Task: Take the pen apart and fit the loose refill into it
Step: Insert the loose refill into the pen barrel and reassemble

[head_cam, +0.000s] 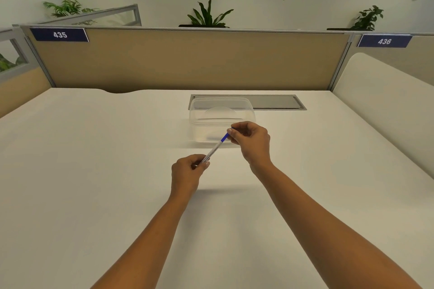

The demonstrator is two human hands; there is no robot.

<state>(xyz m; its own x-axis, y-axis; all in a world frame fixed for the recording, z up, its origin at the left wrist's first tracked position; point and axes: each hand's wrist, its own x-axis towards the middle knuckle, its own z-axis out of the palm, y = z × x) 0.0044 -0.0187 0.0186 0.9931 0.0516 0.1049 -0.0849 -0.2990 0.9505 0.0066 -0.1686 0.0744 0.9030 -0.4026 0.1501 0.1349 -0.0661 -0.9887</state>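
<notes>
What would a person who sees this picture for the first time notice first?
The two hands in the middle: the left hand pinches the near end of a pen, and the right hand pinches its blue far end, above the white desk. Just behind them stands a clear plastic box on the desk.

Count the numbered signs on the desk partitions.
2: sign 435 at the upper left, sign 436 at the upper right. More may lie outside the view.
</notes>
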